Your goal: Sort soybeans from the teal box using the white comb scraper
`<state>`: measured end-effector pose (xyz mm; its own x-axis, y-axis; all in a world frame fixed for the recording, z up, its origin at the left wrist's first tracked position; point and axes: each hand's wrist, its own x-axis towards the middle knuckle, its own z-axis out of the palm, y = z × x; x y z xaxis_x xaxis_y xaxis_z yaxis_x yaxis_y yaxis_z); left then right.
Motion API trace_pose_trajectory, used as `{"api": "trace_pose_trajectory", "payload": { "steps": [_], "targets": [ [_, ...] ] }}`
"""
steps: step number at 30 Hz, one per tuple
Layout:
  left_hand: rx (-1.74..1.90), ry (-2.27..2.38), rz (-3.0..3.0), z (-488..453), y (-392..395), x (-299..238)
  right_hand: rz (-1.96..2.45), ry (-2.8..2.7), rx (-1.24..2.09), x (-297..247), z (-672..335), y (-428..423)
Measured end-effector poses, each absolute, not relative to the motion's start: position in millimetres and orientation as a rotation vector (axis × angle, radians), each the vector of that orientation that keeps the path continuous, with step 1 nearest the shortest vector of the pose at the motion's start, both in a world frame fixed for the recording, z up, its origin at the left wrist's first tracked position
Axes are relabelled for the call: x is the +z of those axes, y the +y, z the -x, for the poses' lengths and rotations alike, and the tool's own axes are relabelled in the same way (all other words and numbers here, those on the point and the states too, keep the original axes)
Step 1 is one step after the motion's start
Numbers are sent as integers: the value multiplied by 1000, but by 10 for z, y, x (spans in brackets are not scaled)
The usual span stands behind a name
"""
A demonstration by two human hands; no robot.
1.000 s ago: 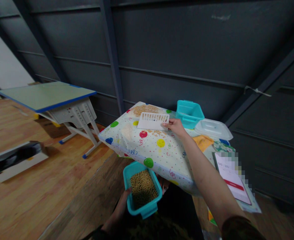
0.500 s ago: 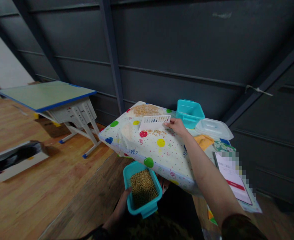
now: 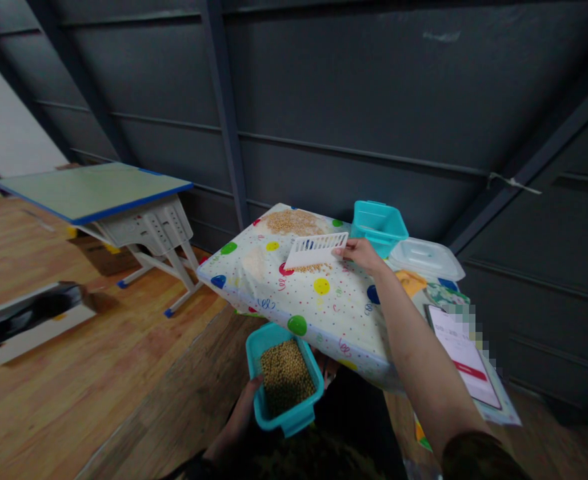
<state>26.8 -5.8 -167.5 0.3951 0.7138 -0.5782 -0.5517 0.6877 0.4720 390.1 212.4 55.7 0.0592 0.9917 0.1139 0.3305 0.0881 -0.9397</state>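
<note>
A right hand (image 3: 361,255) pinches the right end of a white, slotted plastic plate (image 3: 315,252), tilted above the far part of a table (image 3: 344,310) spread with a white, balloon-print cover. Well apart from it, the left hand (image 3: 245,402) grips the left side of a turquoise, rectangular plastic tub (image 3: 298,421) of round, tan beans (image 3: 287,370) just below the table's near edge (its thumb rests at the rim). Loose tan beans (image 3: 317,269) lie along the plate's near edge; a larger tan heap (image 3: 290,221) covers the far left corner. At far right stand a second turquoise tub (image 3: 374,244) and, beside it, a translucent plastic lid (image 3: 427,259).
</note>
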Motion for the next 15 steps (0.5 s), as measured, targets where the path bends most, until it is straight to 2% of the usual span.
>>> {"api": "trace_pose_trajectory", "payload": {
  "steps": [15],
  "targets": [
    [841,898,-236,-261,-22,-1836,1390,-1393,987,528,-3980,2114]
  ]
}}
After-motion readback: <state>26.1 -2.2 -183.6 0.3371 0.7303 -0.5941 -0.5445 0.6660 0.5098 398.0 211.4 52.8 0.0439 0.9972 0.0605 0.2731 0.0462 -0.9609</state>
